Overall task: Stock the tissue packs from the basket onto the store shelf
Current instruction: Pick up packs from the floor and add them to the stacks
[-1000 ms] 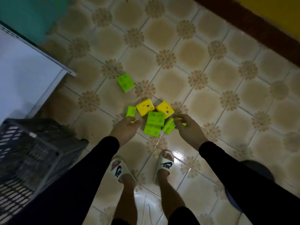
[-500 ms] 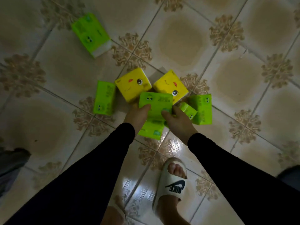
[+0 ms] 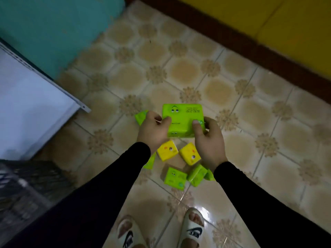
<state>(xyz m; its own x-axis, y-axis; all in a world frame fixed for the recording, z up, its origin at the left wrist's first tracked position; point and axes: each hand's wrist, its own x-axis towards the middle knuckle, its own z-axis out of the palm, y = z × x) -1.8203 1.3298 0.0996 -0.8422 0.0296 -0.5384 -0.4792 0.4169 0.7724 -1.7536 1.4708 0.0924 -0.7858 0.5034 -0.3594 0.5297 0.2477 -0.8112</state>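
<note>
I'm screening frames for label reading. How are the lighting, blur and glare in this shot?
Head view: dim overall, with the basket and sleeves nearly black; motion blur smears the basket and shelf edge; wide-angle bending shows along the wall base; glare sits on the floor tiles near the sandals; the green pack gripped by left hand and right hand shows its eyes, but the print is unreadable.

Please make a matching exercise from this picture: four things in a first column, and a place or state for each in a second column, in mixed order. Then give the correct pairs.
Things:
1. green tissue pack
2. two yellow tissue packs
3. dark basket
4. white shelf

Places or states:
A. standing at the lower left edge of the view
B. held up between the left hand and the right hand
C. at the left, beyond the basket
D. lying on the tiled floor below the hands

Pairs: 1-B, 2-D, 3-A, 4-C
</note>
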